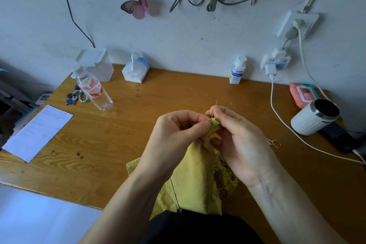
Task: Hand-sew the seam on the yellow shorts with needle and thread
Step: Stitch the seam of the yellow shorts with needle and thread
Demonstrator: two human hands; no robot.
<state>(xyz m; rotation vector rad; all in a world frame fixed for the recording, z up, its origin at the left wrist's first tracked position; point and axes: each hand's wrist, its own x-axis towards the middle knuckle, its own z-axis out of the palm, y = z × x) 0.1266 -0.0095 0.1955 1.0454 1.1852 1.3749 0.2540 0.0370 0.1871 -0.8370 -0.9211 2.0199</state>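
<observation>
Yellow shorts (190, 180) lie on a wooden table (178, 93) against a white wall (198, 35). The left hand (174, 130) pinches their bunched fabric; the right hand (239, 136) pinches the needle (216, 104).

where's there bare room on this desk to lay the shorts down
Widest bare wood: mid-desk, between the white tissue pack, the white-and-blue pump bottle and the right hand. Another patch lies between the white paper sheet and the left hand. Crowded: right edge, with white charging cable, white ribbed cup, small gold scissors.
</observation>
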